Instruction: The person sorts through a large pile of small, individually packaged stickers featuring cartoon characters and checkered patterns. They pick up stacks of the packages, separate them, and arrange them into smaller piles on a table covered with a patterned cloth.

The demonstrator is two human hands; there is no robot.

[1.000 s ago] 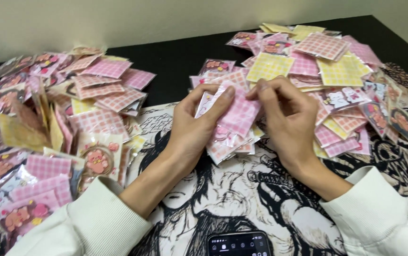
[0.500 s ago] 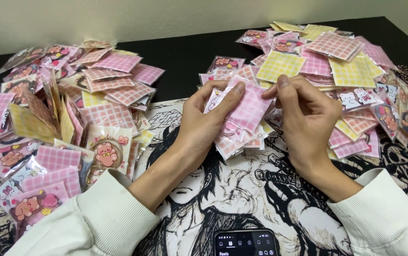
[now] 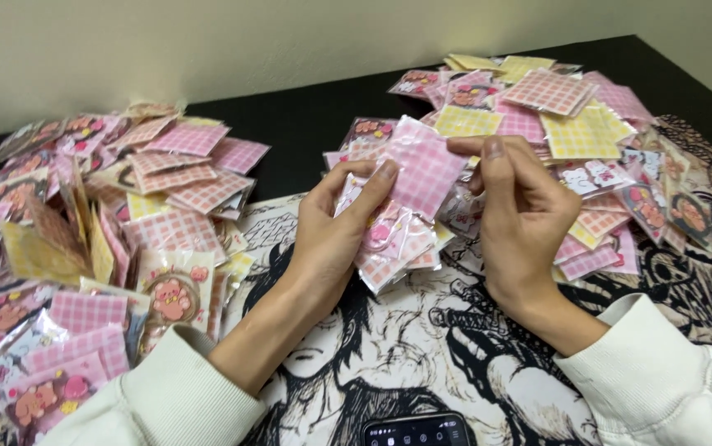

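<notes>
We hold a stack of packets (image 3: 393, 244) in the left hand (image 3: 335, 235), fingers curled around its left edge and thumb lying up its face. The stack sits above the printed mat (image 3: 422, 347), between both hands, tilted toward the camera. The top packet (image 3: 423, 169), pink with a check pattern, stands raised off the stack. The right hand (image 3: 521, 211) pinches the packet's upper right edge between thumb and forefinger, the other fingers folded in. Both hands are thus closed on packets, the left on the stack and the right on the top one.

To the left lies a loose pile (image 3: 100, 223) of pink and yellow packets on the black table (image 3: 306, 116). A second pile (image 3: 554, 124) lies behind and to the right of the right hand. A phone (image 3: 418, 431) lies at the lower edge of the view, screen lit. White sleeves (image 3: 166, 396) cover both forearms.
</notes>
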